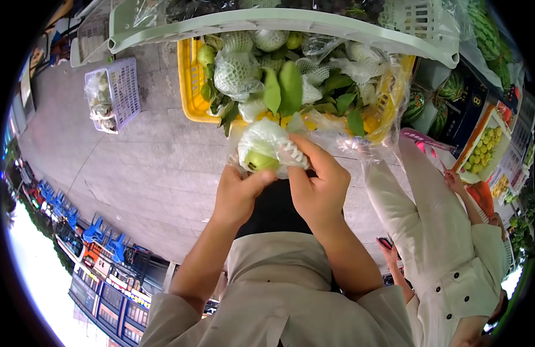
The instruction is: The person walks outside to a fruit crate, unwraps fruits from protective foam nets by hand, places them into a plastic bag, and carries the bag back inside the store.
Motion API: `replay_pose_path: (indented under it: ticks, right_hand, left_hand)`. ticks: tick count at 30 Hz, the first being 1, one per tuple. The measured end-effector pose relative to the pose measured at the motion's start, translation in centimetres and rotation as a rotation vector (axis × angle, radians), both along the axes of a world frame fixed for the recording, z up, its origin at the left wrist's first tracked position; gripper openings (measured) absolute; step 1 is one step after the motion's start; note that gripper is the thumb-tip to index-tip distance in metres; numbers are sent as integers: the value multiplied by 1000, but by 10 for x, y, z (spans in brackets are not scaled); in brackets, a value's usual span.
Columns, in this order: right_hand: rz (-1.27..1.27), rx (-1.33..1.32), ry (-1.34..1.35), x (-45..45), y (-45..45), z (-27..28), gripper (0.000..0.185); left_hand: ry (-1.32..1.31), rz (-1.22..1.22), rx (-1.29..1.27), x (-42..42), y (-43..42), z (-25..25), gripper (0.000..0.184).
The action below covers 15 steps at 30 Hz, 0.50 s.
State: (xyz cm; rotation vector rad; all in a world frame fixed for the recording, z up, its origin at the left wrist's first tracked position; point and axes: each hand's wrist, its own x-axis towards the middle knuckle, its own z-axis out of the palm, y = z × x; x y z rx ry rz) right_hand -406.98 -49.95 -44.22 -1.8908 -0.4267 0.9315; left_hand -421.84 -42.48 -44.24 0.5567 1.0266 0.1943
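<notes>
Cradling the wrapped green fruit [259,161], left grip [237,194] and right grip [320,184] curl snugly round it; probably firm, bruisable, slick-filmed, best held left and right.

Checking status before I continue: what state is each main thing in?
Green fruit: held up, partly wrapped, some skin showing
White netting: loose against the fruit's right side
Left hand: closed on the fruit
Right hand: closed on the netting
Yellow basket: filled with wrapped fruit and leaves
Purple crate: on the ground, holding plastic-wrapped items
Yellow-green fruit: piled, uncovered
</notes>
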Motion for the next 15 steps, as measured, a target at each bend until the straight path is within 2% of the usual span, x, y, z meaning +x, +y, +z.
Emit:
replay_pose_path:
  ticks: [2, 4, 6, 8, 10, 12, 14, 15]
  right_hand:
    - [41, 41, -6, 2, 3, 2, 36]
    - [57, 36, -19, 8, 6, 1, 33]
    - [-53, 37, 321, 12, 6, -2, 26]
    - [-67, 33, 371, 20, 7, -11, 25]
    - [-217, -134, 647, 28, 12, -18, 26]
    - [-234, -176, 685, 29, 1, -42, 27]
    - [-396, -121, 854, 36, -6, -54, 29]
    - [-392, -130, 903, 39, -8, -57, 35]
  left_hand:
    - [315, 24, -135, 1, 5, 0, 53]
    - [311, 67, -134, 3, 3, -2, 50]
    - [308, 103, -137, 1, 1, -6, 48]
    - [108, 138, -142, -6, 1, -10, 56]
    - [61, 196, -110, 11, -2, -2, 63]
    - [14, 256, -78, 14, -5, 1, 70]
    - [-102, 96, -68, 0, -4, -4, 83]
    - [-107, 77, -109, 0, -1, -4, 87]
